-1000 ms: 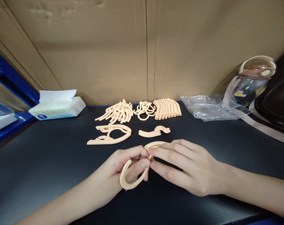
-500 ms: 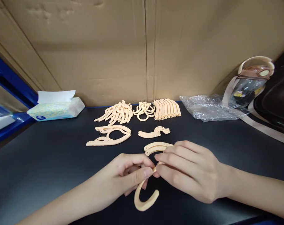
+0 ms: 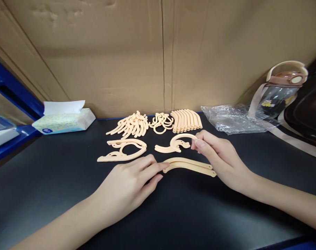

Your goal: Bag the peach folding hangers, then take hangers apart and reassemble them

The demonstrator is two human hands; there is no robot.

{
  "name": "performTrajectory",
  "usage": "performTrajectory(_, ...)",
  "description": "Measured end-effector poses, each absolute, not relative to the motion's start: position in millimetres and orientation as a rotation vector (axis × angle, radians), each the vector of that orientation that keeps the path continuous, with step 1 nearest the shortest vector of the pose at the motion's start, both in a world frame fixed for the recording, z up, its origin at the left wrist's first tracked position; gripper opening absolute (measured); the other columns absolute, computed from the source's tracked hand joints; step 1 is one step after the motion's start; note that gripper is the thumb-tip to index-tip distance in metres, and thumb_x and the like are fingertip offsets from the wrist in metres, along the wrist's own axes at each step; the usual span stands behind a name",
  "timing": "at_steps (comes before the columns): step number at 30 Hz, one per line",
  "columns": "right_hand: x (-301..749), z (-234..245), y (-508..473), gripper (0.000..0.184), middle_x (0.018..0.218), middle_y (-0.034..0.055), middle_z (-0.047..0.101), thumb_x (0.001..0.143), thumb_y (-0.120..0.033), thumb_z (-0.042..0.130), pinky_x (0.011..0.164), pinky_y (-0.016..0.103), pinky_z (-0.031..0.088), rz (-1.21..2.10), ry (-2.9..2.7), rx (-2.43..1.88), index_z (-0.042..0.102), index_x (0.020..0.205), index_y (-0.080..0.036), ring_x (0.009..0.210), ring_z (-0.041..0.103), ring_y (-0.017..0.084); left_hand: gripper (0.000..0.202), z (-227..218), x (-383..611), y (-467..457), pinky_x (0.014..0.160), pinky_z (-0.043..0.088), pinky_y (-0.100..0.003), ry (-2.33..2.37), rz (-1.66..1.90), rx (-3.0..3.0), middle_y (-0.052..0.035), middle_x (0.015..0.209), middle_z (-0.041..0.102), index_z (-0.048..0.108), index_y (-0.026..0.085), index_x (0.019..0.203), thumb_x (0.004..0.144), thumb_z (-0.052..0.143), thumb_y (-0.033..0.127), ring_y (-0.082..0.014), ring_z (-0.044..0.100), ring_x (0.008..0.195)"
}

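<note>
My right hand [image 3: 221, 158] pinches one end of a cream plastic hanger hook [image 3: 182, 135] between thumb and fingers. The hook's curve is above two small hanger pieces [image 3: 167, 149]; whether it touches them I cannot tell. My left hand [image 3: 137, 178] is open, thumb apart, its index fingertip resting on the left end of a long curved hanger arm [image 3: 189, 165], which looks doubled with a groove along it. Left of these lies a folded hanger [image 3: 125, 158]. Its long arms lie roughly side by side, with a ring-shaped hook between them.
At the back lie a heap of small curved pieces [image 3: 133, 125], several hooks [image 3: 161, 122] and a row of hanger arms [image 3: 187, 121]. A tissue pack [image 3: 65, 121] is at left. Clear plastic wrap [image 3: 225, 118] and a strapped bottle [image 3: 280, 93] are at right, before a cardboard wall [image 3: 108, 59].
My hands have moved apart. The hook, earlier held low between both, is now up in my right hand with its curve turned. My left hand has come onto the hanger arm's end.
</note>
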State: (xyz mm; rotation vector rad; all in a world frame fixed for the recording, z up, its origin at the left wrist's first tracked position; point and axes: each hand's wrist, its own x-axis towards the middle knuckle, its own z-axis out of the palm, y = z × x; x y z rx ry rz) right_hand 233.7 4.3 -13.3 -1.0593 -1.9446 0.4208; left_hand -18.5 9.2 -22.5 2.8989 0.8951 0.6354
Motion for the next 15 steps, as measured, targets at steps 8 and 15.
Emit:
performTrajectory(8,235,-18,14,0.028,0.079,-0.0012,0.061,0.097,-0.036,0.051,0.076,0.026,0.044,0.761,-1.751,-1.068,0.069,0.080,-0.022,0.079,0.057,0.014,0.032,-29,-21,15,0.061,0.042,-0.023,0.826,0.561,3.022,0.0010,0.091,0.060,0.056,0.024,0.130,0.102,0.043,0.020,-0.0119,0.060,0.072)
performTrajectory(15,232,-21,20,0.017,0.076,-0.0026,0.053,0.094,-0.032,0.053,0.071,0.027,0.042,0.873,-1.634,-1.042,0.057,0.082,-0.021,0.075,0.051,0.013,0.025,-31,-23,19,0.060,0.042,-0.022,0.819,0.575,2.987,0.0009,0.090,0.058,0.064,0.026,0.118,0.101,0.047,0.022,-0.0101,0.057,0.069)
